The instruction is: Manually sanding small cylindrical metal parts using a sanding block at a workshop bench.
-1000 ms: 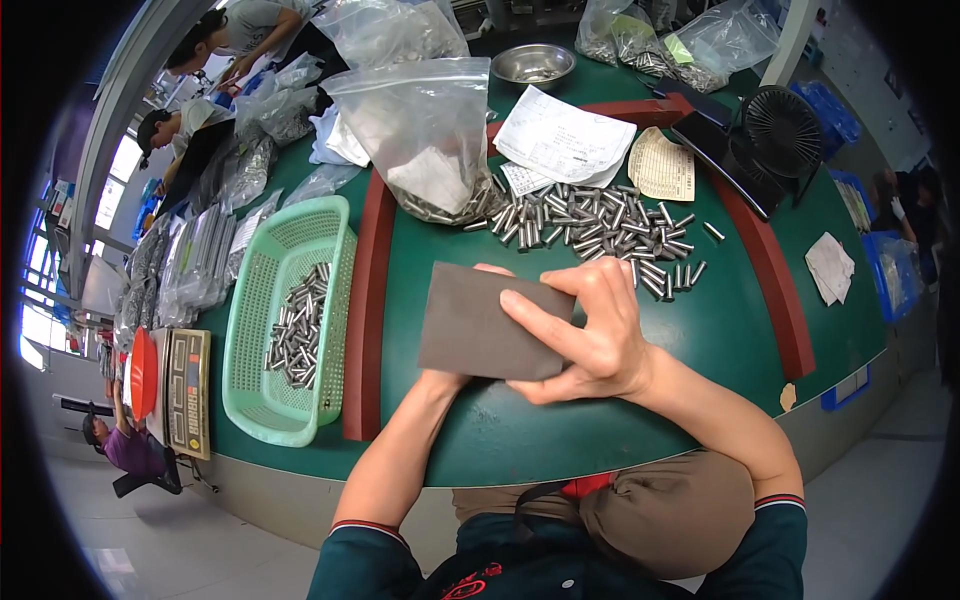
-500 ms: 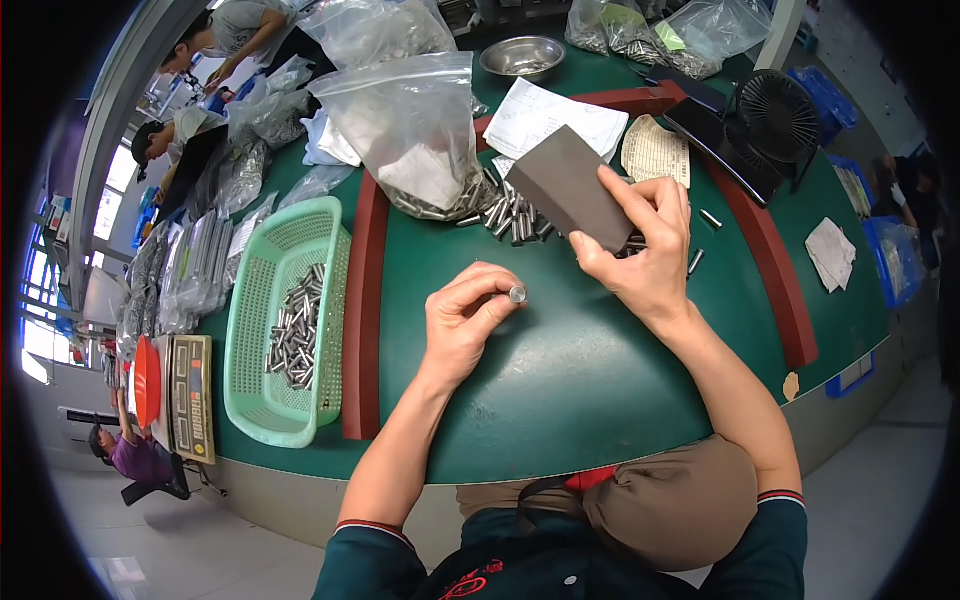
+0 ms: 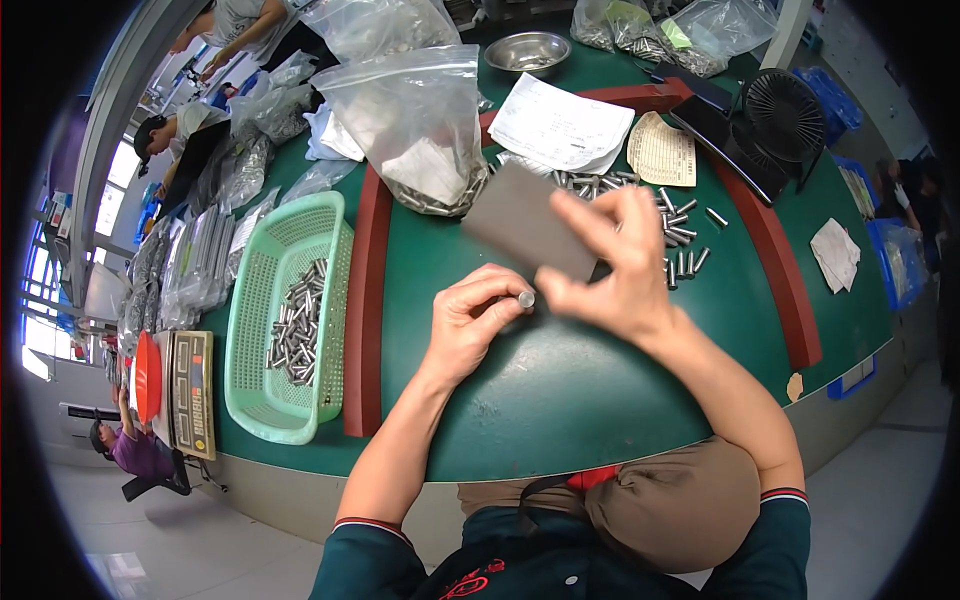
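Between the thumb and fingers of my left hand [image 3: 462, 325] is a small metal pin [image 3: 526, 299], its round end facing up toward me. My right hand [image 3: 625, 275], blurred by motion, grips a flat dark grey-brown block that looks like a sanding sponge [image 3: 525, 218]. The block is tilted just above the pin; whether they touch I cannot tell. Behind my right hand, loose metal pins [image 3: 682, 225] lie on the green tabletop, partly hidden by the hand and block. On the left, a light green plastic basket [image 3: 336, 330] holds a heap of similar pins [image 3: 297, 335].
Dark red bars [image 3: 368, 300] frame the work area. Beyond are a plastic bag of pins [image 3: 420, 130], papers [image 3: 560, 120], a metal bowl [image 3: 527, 52] and a black fan [image 3: 785, 115]. A white cloth [image 3: 834, 255] lies at right. Other people [image 3: 180, 130] work at far left.
My right hand has swung left and downward with the sanding sponge, closer to the pin. More loose pins show behind it. My left hand keeps its pinch on the pin, almost in place.
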`<state>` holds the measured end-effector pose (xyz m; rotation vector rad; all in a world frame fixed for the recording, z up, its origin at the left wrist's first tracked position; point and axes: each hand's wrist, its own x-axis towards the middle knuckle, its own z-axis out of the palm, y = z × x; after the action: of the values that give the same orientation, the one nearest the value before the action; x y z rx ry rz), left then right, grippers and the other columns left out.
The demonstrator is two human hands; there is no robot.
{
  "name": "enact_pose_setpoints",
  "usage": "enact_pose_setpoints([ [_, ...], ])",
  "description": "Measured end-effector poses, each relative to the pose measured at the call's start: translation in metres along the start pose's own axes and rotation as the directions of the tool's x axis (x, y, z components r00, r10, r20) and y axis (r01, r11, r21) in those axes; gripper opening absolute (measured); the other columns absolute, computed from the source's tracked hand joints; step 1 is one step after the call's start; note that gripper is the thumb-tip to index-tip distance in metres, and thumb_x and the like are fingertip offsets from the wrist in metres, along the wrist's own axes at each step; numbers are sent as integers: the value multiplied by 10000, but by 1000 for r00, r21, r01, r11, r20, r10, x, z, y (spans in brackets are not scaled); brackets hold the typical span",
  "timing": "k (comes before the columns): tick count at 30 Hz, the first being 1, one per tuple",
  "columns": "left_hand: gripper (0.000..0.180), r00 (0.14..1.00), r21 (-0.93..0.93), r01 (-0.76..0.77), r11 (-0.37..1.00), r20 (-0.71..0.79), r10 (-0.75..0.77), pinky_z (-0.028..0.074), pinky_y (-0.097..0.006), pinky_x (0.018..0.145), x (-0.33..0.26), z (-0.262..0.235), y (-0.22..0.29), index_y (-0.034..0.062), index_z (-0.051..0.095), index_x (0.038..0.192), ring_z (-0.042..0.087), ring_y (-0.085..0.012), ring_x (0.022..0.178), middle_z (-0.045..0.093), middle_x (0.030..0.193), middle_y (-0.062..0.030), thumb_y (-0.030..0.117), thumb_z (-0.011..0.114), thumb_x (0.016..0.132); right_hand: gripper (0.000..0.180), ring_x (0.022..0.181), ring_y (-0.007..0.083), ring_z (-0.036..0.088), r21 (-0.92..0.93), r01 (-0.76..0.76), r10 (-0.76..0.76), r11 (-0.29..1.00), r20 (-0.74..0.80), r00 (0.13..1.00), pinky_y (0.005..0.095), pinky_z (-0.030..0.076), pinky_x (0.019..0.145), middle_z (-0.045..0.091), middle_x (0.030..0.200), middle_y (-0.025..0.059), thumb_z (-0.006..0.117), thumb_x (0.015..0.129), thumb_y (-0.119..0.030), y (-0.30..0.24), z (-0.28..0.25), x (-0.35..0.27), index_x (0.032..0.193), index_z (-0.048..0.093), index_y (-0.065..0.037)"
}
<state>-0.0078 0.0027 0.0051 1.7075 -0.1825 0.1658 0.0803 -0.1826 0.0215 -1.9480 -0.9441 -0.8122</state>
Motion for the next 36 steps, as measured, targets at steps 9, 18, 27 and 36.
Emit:
enact_pose_setpoints([
  [9, 53, 999, -36, 36, 999, 27, -35, 462, -261, 685, 1, 5, 5, -15, 676, 852, 569, -126, 802, 628, 876, -68, 24, 640, 849, 601, 800, 265, 479, -107, -49, 46, 993, -29, 999, 380, 406, 721, 499, 838, 106, 766, 536, -222, 13, -4, 3, 1093, 663, -21],
  [18, 125, 986, -488, 119, 865, -41, -159, 459, -280, 760, 0, 8, 2, 10, 651, 969, 557, -142, 819, 599, 919, -65, 91, 651, 874, 591, 818, 223, 473, -36, -199, 194, 979, -120, 974, 351, 397, 771, 500, 833, 66, 795, 560, -256, 22, -19, 1, 1086, 678, -15],
  [27, 297, 896, -825, 330, 458, 122, -426, 472, -216, 684, -6, -3, 7, -40, 554, 1124, 533, -102, 759, 577, 899, -64, 149, 624, 906, 574, 818, 198, 472, 4, -266, 265, 964, -84, 961, 321, 416, 744, 503, 847, 57, 783, 601, -238, 21, -20, 0, 1114, 668, -8],
  [36, 331, 847, -900, 364, 238, 214, -486, 492, -231, 689, -9, -6, 10, -78, 481, 1209, 547, -119, 768, 565, 933, -83, 95, 553, 936, 565, 821, 190, 465, 34, -300, 301, 953, -41, 953, 312, 418, 732, 480, 864, 52, 768, 622, -232, 20, -19, -1, 1131, 661, -11],
])
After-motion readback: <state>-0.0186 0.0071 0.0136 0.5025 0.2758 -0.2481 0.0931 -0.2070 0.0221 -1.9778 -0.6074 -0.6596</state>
